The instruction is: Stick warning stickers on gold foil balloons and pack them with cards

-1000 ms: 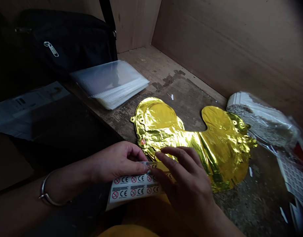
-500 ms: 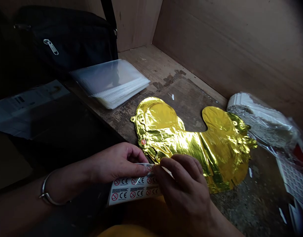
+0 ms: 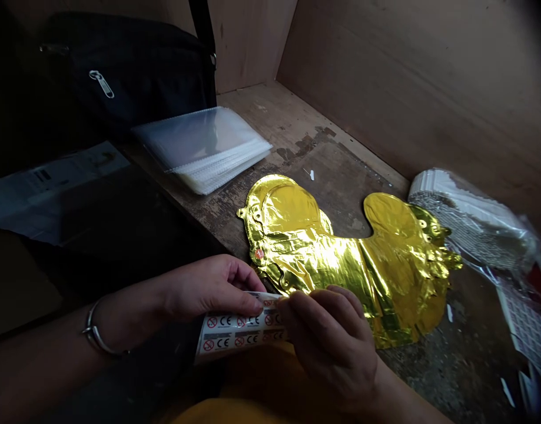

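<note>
A sheet of stickers (image 3: pixel 223 341) printed with CE marks and red warning circles is held low in front of me. My left hand (image 3: pixel 212 288) pinches its top edge, thumb on the printed face. At the sheet's upper right corner, the fingers of my right hand (image 3: pixel 332 335) are pinched together; they hide that corner, and I cannot tell whether a single sticker is between them. Just beyond both hands lie flat gold foil balloons (image 3: pixel 341 259), stacked on the worktop, with a small round red sticker (image 3: pixel 258 254) near the left edge.
A stack of clear plastic sleeves (image 3: pixel 212 141) lies behind the balloons, by a black bag (image 3: pixel 133 76). On the right are a plastic-wrapped white bundle (image 3: pixel 468 212) and more printed sheets (image 3: pixel 528 330). Wooden panels (image 3: pixel 385 70) close off the back of the worktop (image 3: pixel 296 171).
My right hand has shifted slightly down at the sheet's corner, its fingers still pinched. The left hand keeps its grip, and the whole view has moved a little.
</note>
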Tool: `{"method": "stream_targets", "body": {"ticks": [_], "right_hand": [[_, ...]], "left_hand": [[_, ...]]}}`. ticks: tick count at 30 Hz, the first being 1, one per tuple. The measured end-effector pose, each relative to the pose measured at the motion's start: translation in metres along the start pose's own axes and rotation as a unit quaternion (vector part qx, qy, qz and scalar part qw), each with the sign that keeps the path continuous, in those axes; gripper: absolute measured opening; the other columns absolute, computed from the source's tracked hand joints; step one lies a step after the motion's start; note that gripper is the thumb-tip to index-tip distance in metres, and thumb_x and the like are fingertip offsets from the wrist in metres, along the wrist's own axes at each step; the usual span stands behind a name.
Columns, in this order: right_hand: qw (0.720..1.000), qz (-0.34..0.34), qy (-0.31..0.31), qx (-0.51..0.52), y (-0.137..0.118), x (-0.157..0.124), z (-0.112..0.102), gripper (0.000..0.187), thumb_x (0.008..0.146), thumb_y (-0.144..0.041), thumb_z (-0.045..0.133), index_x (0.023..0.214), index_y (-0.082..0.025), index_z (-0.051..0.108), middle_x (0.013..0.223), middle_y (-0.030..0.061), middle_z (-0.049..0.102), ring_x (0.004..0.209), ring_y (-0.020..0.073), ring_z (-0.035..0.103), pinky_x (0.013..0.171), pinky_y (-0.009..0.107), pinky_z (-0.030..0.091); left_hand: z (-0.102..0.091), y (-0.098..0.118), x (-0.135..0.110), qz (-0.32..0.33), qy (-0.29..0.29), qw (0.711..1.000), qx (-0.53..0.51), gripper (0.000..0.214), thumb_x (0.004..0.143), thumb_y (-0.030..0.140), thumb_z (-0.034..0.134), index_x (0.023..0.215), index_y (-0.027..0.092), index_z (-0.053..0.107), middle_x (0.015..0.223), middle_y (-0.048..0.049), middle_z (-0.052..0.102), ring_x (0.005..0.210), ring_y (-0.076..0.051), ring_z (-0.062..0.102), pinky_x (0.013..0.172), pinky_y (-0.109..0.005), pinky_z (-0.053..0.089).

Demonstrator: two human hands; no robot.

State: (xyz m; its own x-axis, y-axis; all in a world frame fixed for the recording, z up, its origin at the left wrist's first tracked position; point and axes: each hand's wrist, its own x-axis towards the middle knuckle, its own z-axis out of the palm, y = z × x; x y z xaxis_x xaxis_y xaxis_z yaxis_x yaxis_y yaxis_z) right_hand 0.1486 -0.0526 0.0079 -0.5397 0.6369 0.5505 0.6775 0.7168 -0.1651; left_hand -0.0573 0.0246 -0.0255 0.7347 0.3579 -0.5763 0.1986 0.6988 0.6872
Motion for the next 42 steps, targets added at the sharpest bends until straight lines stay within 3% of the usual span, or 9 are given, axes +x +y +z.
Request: {"method": "stream_targets", "body": {"ticks": [16,19,22,24,25,28,30,38,42], "right_hand": [[1.000,0.024,0.012,0.016,-0.006,0.006,-0.006,0.017,0.088,-0.007,0.053,0.090,-0.017,0.066,0.080,0.0025,0.069,0.062,0.0134,0.056,0.067,0.032,0.047],[0.992,0.117,0.053,0.002,-0.006,0.004,-0.018,0.016,0.082,-0.008,0.063,0.089,-0.022,0.068,0.080,0.0032,0.065,0.067,0.0163,0.059,0.062,0.032,0.050],[0.952,0.293,0.080,0.037,0.009,0.010,-0.024,0.005,0.079,-0.016,0.069,0.079,-0.021,0.070,0.079,0.0046,0.065,0.065,0.0165,0.061,0.053,0.027,0.049],[0.888,0.428,0.058,0.158,0.025,0.016,-0.020,0.011,0.079,-0.027,0.070,0.073,-0.018,0.070,0.069,0.0036,0.065,0.057,0.0143,0.059,0.048,0.024,0.046],[0.843,0.486,0.049,0.226,0.032,0.019,-0.016,0.018,0.078,-0.032,0.071,0.070,-0.016,0.070,0.063,0.0024,0.063,0.053,0.0127,0.057,0.046,0.023,0.044],[0.727,0.592,0.055,0.344,0.048,0.026,0.000,0.028,0.068,-0.039,0.077,0.065,-0.013,0.067,0.052,-0.0018,0.055,0.044,0.0073,0.045,0.041,0.019,0.037],[0.695,0.613,0.056,0.371,0.053,0.029,0.009,0.028,0.065,-0.039,0.078,0.065,-0.013,0.067,0.051,-0.0031,0.054,0.043,0.0059,0.041,0.040,0.019,0.034],[0.618,0.665,0.030,0.419,0.036,0.044,0.031,0.025,0.065,-0.036,0.072,0.065,-0.014,0.064,0.046,-0.0053,0.050,0.037,0.0051,0.038,0.035,0.018,0.028],[0.608,0.675,0.020,0.418,0.029,0.047,0.041,0.023,0.066,-0.036,0.070,0.062,-0.015,0.061,0.040,-0.0068,0.046,0.032,0.0047,0.034,0.032,0.018,0.025]], "left_hand": [[-0.003,-0.009,0.001,-0.008,-0.009,0.999,-0.037,0.030,0.062,0.035,0.084,0.080,0.016,0.070,0.069,0.0017,0.069,0.058,-0.009,0.059,0.053,-0.018,0.046],[-0.007,-0.011,0.003,-0.020,-0.007,0.999,-0.031,0.032,0.062,0.037,0.083,0.081,0.016,0.070,0.071,0.0005,0.069,0.058,-0.010,0.060,0.054,-0.018,0.046],[-0.004,-0.009,-0.003,0.005,0.015,0.997,0.078,0.025,0.071,0.036,0.076,0.087,0.018,0.069,0.079,0.0007,0.071,0.067,-0.013,0.063,0.059,-0.020,0.049],[0.003,-0.004,-0.012,0.102,0.070,0.956,0.266,0.011,0.080,0.029,0.066,0.087,0.021,0.068,0.083,0.0014,0.070,0.075,-0.016,0.065,0.066,-0.024,0.050],[0.008,-0.002,-0.016,0.182,0.109,0.901,0.378,0.007,0.082,0.023,0.061,0.085,0.022,0.068,0.085,0.0014,0.070,0.078,-0.017,0.065,0.072,-0.026,0.050],[0.017,0.002,-0.025,0.396,0.211,0.658,0.604,0.017,0.084,0.010,0.055,0.083,0.022,0.066,0.099,-0.0015,0.071,0.098,-0.020,0.064,0.096,-0.039,0.042],[0.016,0.000,-0.022,0.446,0.222,0.566,0.657,0.015,0.086,0.010,0.056,0.082,0.021,0.064,0.115,-0.0036,0.069,0.115,-0.023,0.059,0.109,-0.045,0.030],[-0.005,-0.021,0.005,0.435,0.202,0.537,0.694,0.014,0.090,0.014,0.056,0.079,0.020,0.062,0.126,-0.0025,0.066,0.125,-0.019,0.054,0.120,-0.041,0.013],[-0.005,-0.027,0.005,0.434,0.212,0.542,0.688,0.011,0.090,0.014,0.058,0.083,0.020,0.064,0.130,-0.0009,0.064,0.126,-0.021,0.053,0.120,-0.041,0.017]]}}
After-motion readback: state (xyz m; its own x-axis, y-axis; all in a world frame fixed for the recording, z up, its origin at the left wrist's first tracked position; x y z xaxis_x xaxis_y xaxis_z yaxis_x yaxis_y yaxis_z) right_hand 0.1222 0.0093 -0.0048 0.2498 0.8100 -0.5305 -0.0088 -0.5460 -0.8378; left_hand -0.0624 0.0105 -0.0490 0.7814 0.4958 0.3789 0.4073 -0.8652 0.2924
